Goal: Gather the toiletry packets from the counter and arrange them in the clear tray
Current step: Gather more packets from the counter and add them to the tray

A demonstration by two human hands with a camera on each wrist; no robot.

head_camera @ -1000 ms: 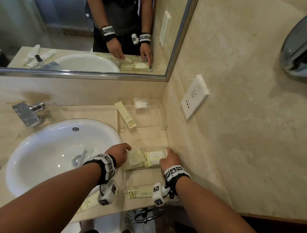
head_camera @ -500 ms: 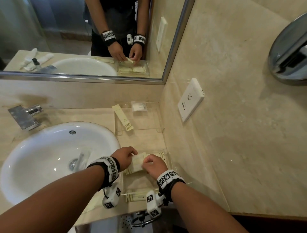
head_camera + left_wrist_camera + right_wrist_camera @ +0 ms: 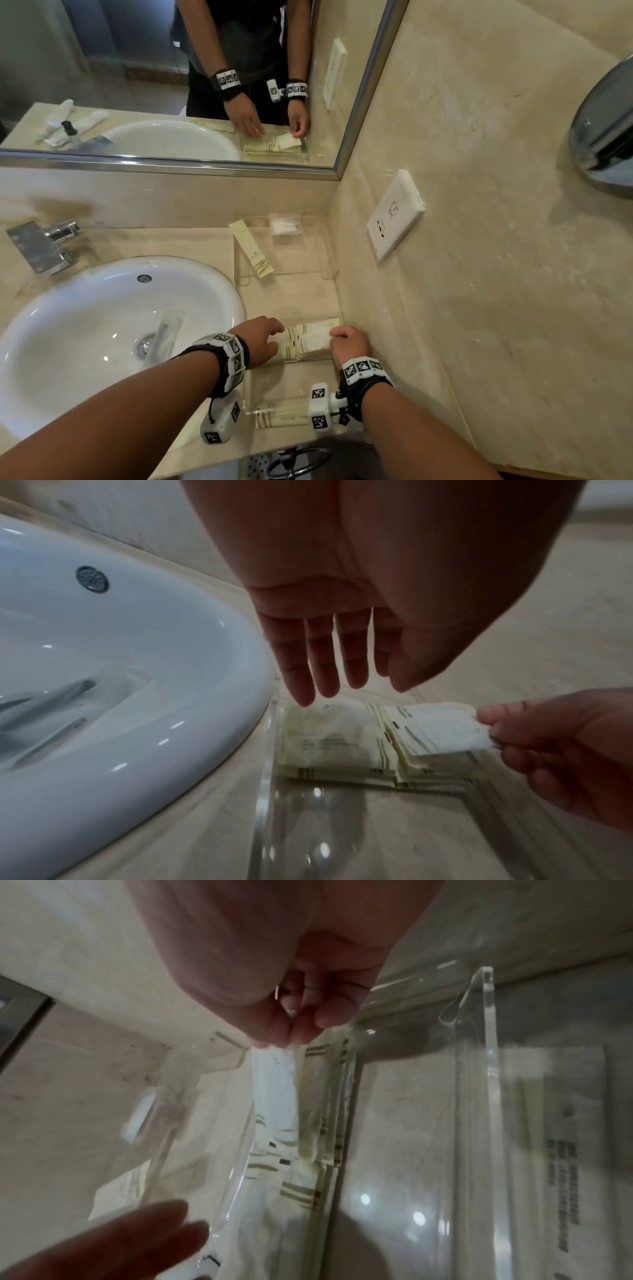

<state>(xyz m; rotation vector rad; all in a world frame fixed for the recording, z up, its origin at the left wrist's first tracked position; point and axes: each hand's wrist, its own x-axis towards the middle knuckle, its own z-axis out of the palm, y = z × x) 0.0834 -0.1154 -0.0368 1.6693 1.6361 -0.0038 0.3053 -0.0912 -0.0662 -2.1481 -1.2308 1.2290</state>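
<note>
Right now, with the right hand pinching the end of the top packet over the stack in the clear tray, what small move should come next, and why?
Probably lower the top packet flat onto the stack and let go. The right hand pinches its raised end while the left hand hovers open over the stack's other end, free to steady it inside the clear tray.

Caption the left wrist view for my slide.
Right hand pinches a packet over the clear tray; left hand hovers open.
</note>
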